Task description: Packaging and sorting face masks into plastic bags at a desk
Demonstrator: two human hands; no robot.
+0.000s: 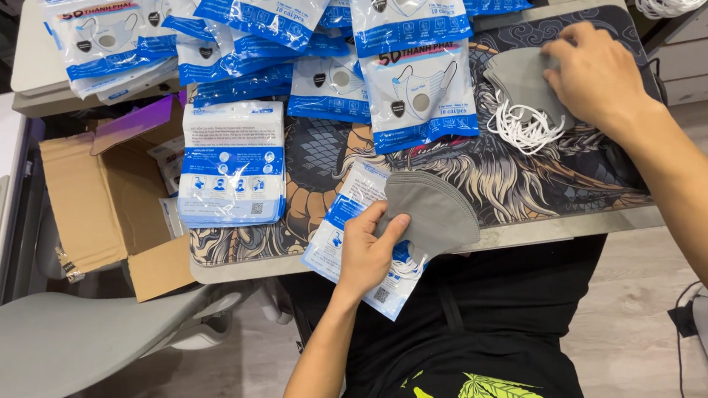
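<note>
- Holding a grey folded mask (431,210) against a blue-and-white mask pouch (342,232), the left hand (366,251) sits at the near tabletop (539,232) edge, fingers pinching both.
- Far right, the right hand (595,75) lies palm down, fingers pressed together on a stack of grey masks (514,76) with white ear loops (524,127).
- One flat pile of pouches (233,163) lies left; many more, too overlapped to count, spread along the far side; one open cardboard box (106,203) stands left.
</note>
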